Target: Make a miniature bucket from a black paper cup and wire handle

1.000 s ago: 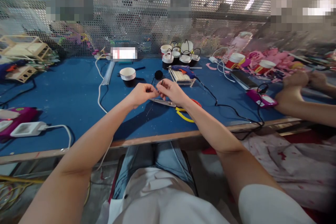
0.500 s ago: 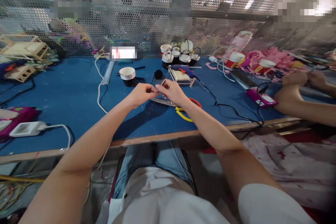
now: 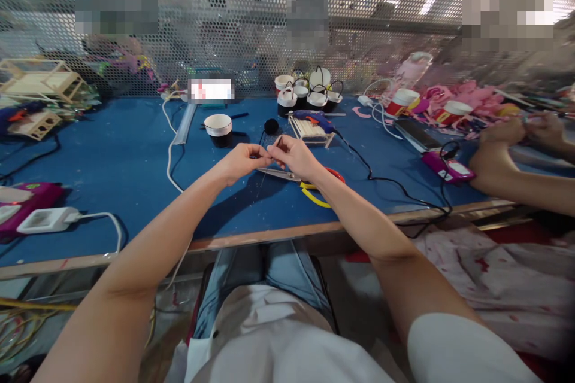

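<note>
Over the middle of the blue table, my left hand (image 3: pixel 247 161) and my right hand (image 3: pixel 293 157) meet fingertip to fingertip. Both are closed in a pinch. A small dark thing shows at the right fingertips; it is too small to name, and what the left fingers pinch is hidden. Beneath my right wrist lie scissors (image 3: pixel 279 174) with red and yellow handles, blades pointing left. Just beyond my hands is a round black ball-like piece (image 3: pixel 271 127). A white cup with a black lower part (image 3: pixel 218 130) stands beyond my left hand.
A blue glue gun (image 3: pixel 313 119) rests on a small wooden stick rack (image 3: pixel 309 134), its black cord running right. Several black-and-white cups with wire handles (image 3: pixel 317 100) stand behind it. A co-worker's arms (image 3: pixel 507 155) reach in at right, near a purple box (image 3: pixel 447 167).
My hands stay together in nearly the same place, with only a slight shift of the fingers. The co-worker's hands at the right have moved a little.
</note>
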{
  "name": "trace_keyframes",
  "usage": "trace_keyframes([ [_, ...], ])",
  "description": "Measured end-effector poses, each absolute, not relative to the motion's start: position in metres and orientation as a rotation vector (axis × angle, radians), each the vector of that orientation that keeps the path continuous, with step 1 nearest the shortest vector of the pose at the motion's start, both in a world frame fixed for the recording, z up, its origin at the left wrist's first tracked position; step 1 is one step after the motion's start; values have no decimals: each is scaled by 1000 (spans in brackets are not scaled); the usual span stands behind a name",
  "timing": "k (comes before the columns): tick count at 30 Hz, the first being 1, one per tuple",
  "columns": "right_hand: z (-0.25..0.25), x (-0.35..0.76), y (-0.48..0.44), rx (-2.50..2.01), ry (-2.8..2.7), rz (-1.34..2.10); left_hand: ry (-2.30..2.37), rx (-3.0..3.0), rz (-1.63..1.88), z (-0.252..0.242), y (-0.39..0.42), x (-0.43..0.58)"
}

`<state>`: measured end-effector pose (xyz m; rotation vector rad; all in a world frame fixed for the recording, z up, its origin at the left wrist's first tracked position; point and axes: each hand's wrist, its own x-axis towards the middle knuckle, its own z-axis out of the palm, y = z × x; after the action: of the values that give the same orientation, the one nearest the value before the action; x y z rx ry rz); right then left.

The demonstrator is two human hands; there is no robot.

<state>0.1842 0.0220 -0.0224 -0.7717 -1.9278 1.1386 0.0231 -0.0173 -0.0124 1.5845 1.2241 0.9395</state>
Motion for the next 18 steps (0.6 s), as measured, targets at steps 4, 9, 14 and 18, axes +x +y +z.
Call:
trace_keyframes([
  [4, -23, 184, 21, -823, -1930, 1062, 1231, 1755, 948, -15, -17, 24],
  [9, -23, 182, 20, -883, -1924, 980, 1288, 1846, 959, -15, -17, 26],
  [14, -23, 180, 20, -943, -1873, 940, 1331, 1849, 996, -17, -17, 28],
  [18, -22, 180, 19, -900, -1858, 1051, 1289, 1715, 1011, -15, -18, 28],
])
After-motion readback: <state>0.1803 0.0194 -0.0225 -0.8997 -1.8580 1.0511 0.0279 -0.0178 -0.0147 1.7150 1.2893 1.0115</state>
